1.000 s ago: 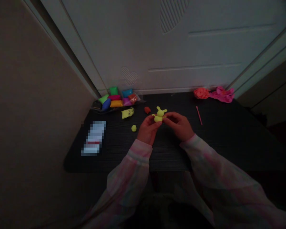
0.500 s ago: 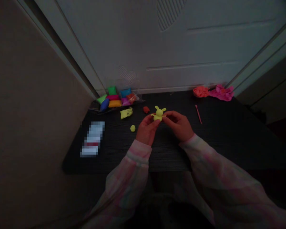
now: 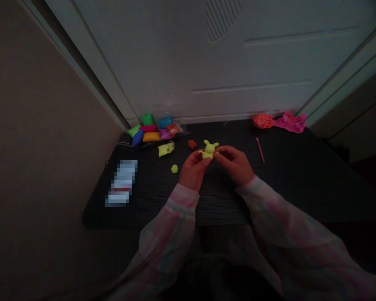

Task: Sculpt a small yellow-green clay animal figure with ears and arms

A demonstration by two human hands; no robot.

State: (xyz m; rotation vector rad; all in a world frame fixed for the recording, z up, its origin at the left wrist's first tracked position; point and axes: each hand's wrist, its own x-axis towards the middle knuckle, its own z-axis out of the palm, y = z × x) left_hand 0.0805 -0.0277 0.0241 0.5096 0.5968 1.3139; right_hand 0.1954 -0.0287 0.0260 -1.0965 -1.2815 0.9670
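A small yellow clay rabbit (image 3: pixel 209 149), with a round head, two long ears and thin arms out to the sides, is held upright above the dark table. My left hand (image 3: pixel 192 169) pinches its body from the left, thumb in front. From the other side, my right hand (image 3: pixel 236 165) has its thumb and fingertips closed at the rabbit's arm and side. A yellow clay lump (image 3: pixel 174 169) lies left of my left hand. Behind it are an opened yellow clay packet (image 3: pixel 166 149) and a red clay lump (image 3: pixel 192 144).
A clear bag of several coloured clay packets (image 3: pixel 151 136) lies at the table's (image 3: pixel 156 200) back left. Nearer on the left is a blurred-out phone-like rectangle (image 3: pixel 122 184). On the right lie a pink stick tool (image 3: pixel 260 150), orange crumpled material (image 3: pixel 263 121) and pink crumpled material (image 3: pixel 291 122). A white door (image 3: pixel 175 50) stands behind.
My right fingertips have shifted very slightly in against the rabbit's side. Otherwise both hands and the things on the table stay where they were.
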